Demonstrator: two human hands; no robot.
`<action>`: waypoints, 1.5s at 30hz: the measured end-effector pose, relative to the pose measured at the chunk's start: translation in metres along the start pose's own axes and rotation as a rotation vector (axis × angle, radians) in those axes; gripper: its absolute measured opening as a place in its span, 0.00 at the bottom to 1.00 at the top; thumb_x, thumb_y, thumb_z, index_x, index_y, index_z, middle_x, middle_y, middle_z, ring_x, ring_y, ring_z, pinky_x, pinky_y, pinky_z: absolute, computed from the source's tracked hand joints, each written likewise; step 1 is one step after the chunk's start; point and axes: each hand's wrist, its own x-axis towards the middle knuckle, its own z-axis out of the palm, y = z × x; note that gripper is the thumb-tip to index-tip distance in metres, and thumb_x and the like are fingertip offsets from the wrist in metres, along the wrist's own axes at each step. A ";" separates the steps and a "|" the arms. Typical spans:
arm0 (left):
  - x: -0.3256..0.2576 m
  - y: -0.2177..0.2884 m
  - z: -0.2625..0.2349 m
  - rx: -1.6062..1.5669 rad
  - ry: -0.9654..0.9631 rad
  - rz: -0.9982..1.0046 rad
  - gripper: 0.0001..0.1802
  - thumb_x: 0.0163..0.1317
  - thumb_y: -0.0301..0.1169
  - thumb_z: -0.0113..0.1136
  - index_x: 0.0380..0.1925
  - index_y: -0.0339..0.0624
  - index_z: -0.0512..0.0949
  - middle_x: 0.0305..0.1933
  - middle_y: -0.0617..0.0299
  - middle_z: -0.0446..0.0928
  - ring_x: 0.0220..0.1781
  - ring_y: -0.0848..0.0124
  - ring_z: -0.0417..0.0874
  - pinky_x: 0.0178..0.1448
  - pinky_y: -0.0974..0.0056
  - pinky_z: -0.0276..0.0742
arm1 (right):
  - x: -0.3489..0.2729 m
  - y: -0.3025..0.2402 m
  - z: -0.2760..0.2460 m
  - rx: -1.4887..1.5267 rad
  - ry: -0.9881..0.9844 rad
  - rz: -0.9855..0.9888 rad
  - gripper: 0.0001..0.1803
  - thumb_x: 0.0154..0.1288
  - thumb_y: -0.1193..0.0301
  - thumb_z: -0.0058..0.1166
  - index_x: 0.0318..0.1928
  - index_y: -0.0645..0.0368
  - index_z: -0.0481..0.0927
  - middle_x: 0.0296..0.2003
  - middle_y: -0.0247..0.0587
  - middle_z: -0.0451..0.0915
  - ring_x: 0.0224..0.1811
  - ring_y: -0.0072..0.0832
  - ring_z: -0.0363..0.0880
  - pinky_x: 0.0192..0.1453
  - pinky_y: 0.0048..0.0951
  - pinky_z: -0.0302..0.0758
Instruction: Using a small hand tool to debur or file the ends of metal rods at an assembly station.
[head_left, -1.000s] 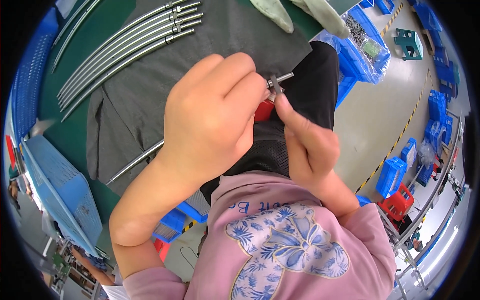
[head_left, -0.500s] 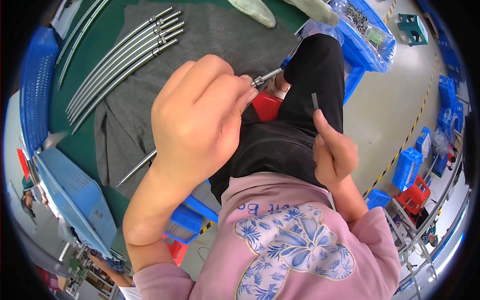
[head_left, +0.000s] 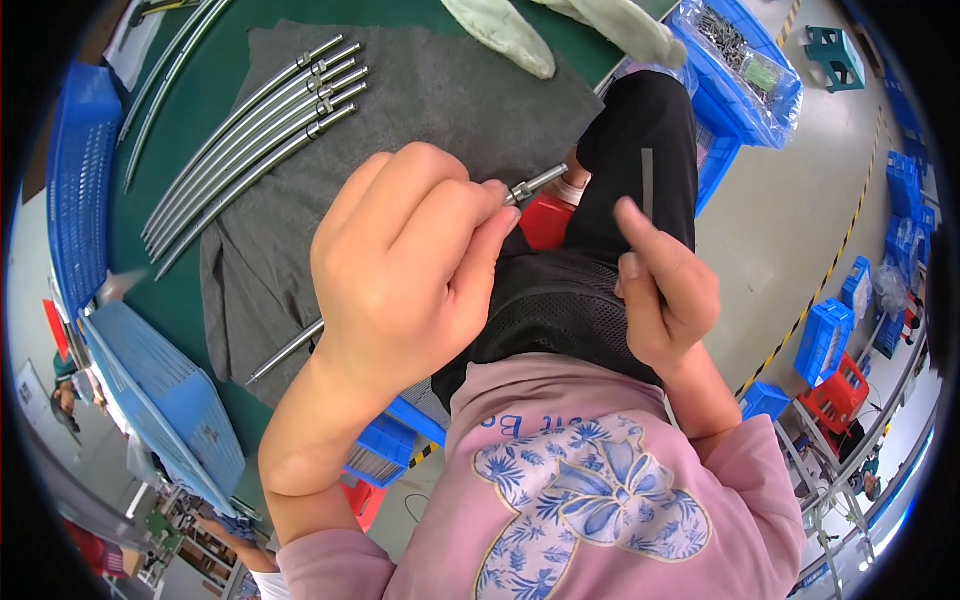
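My left hand [head_left: 405, 260] is closed, thumb and forefinger pinching a slim metal rod [head_left: 540, 183] near its collared end. The tip sticks out past the fingers toward the upper right. A thin rod length [head_left: 285, 354] shows beyond my left wrist and looks like the same rod, its middle hidden by the hand. My right hand [head_left: 670, 295] hovers over my lap, apart from the rod. Its forefinger points up, a little blurred, the thumb sits below it and the other fingers are curled in. Whatever the curled fingers hold, if anything, is hidden.
Several similar rods [head_left: 250, 150] lie side by side on a grey cloth [head_left: 420, 90] over the green table. White gloves [head_left: 510, 38] rest at its far edge. Blue baskets [head_left: 165, 400] stand at left. A blue bin [head_left: 770, 115] with bagged metal parts is at upper right.
The whole view has shifted slightly. My left hand keeps its pinch on the rod and sits a little lower in view. My right hand's forefinger and thumb have moved slightly up and left.
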 end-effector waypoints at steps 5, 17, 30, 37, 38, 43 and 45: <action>0.001 0.000 -0.001 -0.009 -0.006 0.017 0.10 0.40 0.16 0.65 0.25 0.35 0.77 0.23 0.58 0.71 0.22 0.68 0.73 0.25 0.70 0.66 | 0.003 -0.011 0.003 0.205 0.046 0.168 0.21 0.64 0.84 0.36 0.58 0.80 0.64 0.19 0.35 0.72 0.17 0.16 0.66 0.23 0.17 0.66; 0.003 -0.001 0.009 -0.067 0.066 0.015 0.09 0.40 0.17 0.63 0.24 0.36 0.75 0.23 0.58 0.71 0.22 0.65 0.73 0.25 0.67 0.66 | 0.013 -0.023 -0.003 0.019 -0.081 -0.009 0.26 0.52 0.88 0.47 0.56 0.70 0.72 0.27 0.45 0.76 0.22 0.27 0.71 0.28 0.22 0.68; 0.000 0.002 0.018 -0.021 0.065 -0.029 0.08 0.44 0.24 0.62 0.21 0.41 0.70 0.27 0.60 0.67 0.30 0.62 0.71 0.31 0.60 0.70 | 0.018 -0.032 -0.002 -0.048 -0.208 0.066 0.27 0.49 0.90 0.42 0.53 0.68 0.76 0.33 0.46 0.81 0.22 0.20 0.70 0.29 0.19 0.67; 0.000 0.003 0.018 -0.030 0.066 -0.034 0.08 0.43 0.24 0.61 0.21 0.40 0.70 0.27 0.61 0.67 0.30 0.62 0.71 0.31 0.61 0.70 | 0.020 -0.035 -0.004 -0.082 -0.215 0.034 0.28 0.47 0.90 0.45 0.53 0.66 0.75 0.16 0.39 0.65 0.15 0.27 0.65 0.21 0.23 0.64; 0.000 0.003 0.018 -0.031 0.066 -0.036 0.08 0.43 0.24 0.61 0.21 0.40 0.70 0.27 0.61 0.67 0.30 0.62 0.71 0.31 0.61 0.70 | 0.020 -0.035 -0.004 -0.085 -0.222 0.023 0.28 0.47 0.90 0.45 0.53 0.65 0.75 0.16 0.39 0.65 0.15 0.27 0.65 0.21 0.23 0.64; 0.002 0.002 0.016 -0.058 0.064 -0.024 0.08 0.40 0.18 0.63 0.22 0.37 0.74 0.25 0.60 0.70 0.26 0.62 0.72 0.28 0.62 0.68 | 0.026 -0.025 0.009 -0.071 -0.165 -0.049 0.28 0.46 0.90 0.46 0.53 0.66 0.76 0.15 0.38 0.65 0.14 0.27 0.65 0.20 0.23 0.64; 0.001 0.003 0.017 -0.065 0.058 -0.022 0.08 0.40 0.18 0.63 0.22 0.37 0.74 0.25 0.60 0.70 0.26 0.62 0.72 0.28 0.62 0.68 | 0.021 -0.024 0.011 -0.044 -0.139 -0.074 0.28 0.46 0.90 0.46 0.52 0.66 0.76 0.15 0.38 0.65 0.14 0.27 0.65 0.20 0.23 0.64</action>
